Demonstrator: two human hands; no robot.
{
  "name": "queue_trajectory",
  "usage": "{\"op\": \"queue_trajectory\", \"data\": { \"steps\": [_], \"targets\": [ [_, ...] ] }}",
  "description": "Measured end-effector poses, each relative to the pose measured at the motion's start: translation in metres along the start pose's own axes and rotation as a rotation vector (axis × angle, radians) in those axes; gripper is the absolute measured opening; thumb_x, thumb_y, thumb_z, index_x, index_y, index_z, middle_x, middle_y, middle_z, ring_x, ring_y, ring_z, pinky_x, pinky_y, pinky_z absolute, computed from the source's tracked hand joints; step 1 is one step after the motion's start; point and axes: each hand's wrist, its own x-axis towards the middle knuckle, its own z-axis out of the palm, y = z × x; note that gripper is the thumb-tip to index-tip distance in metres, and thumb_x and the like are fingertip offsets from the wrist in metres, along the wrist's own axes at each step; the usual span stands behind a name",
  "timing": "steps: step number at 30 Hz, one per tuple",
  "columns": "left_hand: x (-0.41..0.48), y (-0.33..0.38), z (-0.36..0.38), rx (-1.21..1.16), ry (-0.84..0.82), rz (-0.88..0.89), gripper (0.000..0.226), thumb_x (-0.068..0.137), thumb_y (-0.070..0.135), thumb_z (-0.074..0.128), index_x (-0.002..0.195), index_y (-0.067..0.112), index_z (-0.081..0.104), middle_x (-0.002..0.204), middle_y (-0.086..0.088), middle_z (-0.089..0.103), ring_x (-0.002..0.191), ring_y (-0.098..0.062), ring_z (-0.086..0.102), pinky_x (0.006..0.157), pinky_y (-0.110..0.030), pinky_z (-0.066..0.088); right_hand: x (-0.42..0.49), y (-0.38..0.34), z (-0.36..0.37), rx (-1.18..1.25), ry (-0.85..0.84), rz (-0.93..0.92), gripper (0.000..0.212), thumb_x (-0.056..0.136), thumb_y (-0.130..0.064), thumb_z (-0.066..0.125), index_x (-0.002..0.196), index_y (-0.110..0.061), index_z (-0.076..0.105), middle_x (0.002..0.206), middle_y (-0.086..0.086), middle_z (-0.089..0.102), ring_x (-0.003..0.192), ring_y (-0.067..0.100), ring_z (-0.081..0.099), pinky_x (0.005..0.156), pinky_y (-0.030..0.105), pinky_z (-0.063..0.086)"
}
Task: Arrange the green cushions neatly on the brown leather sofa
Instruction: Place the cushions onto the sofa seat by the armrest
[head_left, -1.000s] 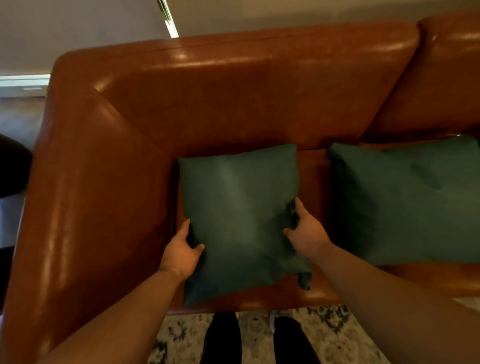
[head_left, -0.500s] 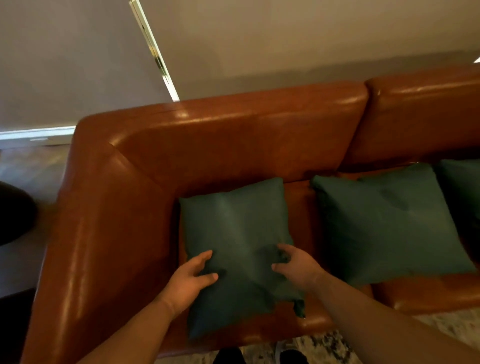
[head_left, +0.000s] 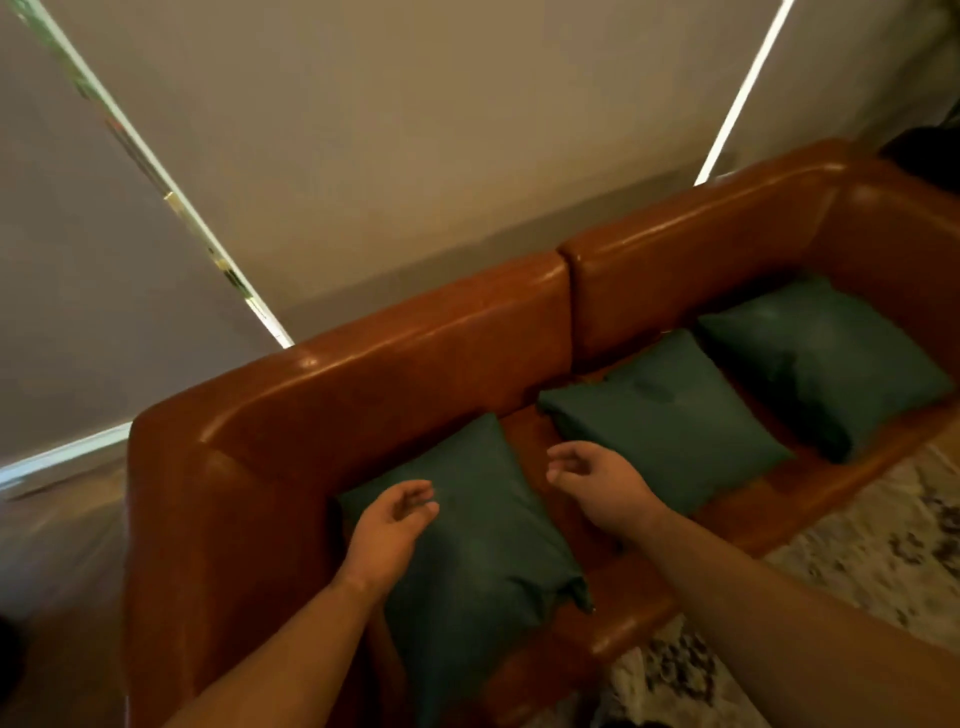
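Grey blinds (head_left: 363, 156) hang behind the brown leather sofa (head_left: 415, 353). Along its seat lie, in a row, the nearest green cushion (head_left: 483, 561), the middle green cushion (head_left: 670, 421) and the far green cushion (head_left: 826, 364). My left hand (head_left: 387, 530) is above the nearest one and my right hand (head_left: 597, 483) is above the gap beside it. The fingers (head_left: 418, 496) of both are loosely curled, released, grasping nothing.

The brown leather sofa (head_left: 415, 374) bears three green cushions (head_left: 670, 421) in a row.

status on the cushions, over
Left hand and right hand open, empty. Near cushion, middle cushion, far cushion lie on sofa. Nothing blocking.
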Motion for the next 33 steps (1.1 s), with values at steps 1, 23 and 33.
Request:
{"op": "queue_trajectory", "data": {
  "steps": [1, 23, 33],
  "targets": [
    [-0.001, 0.012, 0.001, 0.004, -0.002, 0.012, 0.032, 0.1, 0.0, 0.066, 0.132, 0.0, 0.064, 0.132, -0.015, 0.068, 0.123, -0.026, 0.065, 0.109, -0.032, 0.051, -0.008, -0.003, -0.009, 0.018, 0.037, -0.01, 0.026, 0.098, -0.017, 0.073, 0.124, -0.017, 0.069, 0.109, -0.001, 0.075, 0.087, 0.012, 0.068, 0.075, 0.02, 0.052],
    [-0.067, 0.187, 0.363, 0.121, -0.162, 0.35, 0.025, 0.098, 0.003, 0.07, 0.123, 0.001, 0.068, 0.122, -0.016, 0.071, 0.114, -0.027, 0.066, 0.111, -0.047, 0.049, -0.156, 0.115, -0.341, 0.37, 0.503, -0.096, 0.062, 0.096, -0.015, 0.075, 0.152, -0.019, 0.048, 0.123, 0.002, 0.067, 0.107, 0.023, 0.069, 0.089, 0.036, 0.056],
    [-0.116, 0.221, 0.534, 0.151, -0.307, 0.46, 0.026, 0.098, 0.014, 0.073, 0.123, 0.019, 0.066, 0.13, -0.002, 0.068, 0.127, -0.018, 0.062, 0.109, -0.032, 0.047, -0.194, 0.197, -0.476, 0.369, 0.561, -0.043, 0.061, 0.099, -0.026, 0.073, 0.153, -0.027, 0.046, 0.127, -0.006, 0.064, 0.109, 0.008, 0.065, 0.075, 0.018, 0.049]
  ]
}}
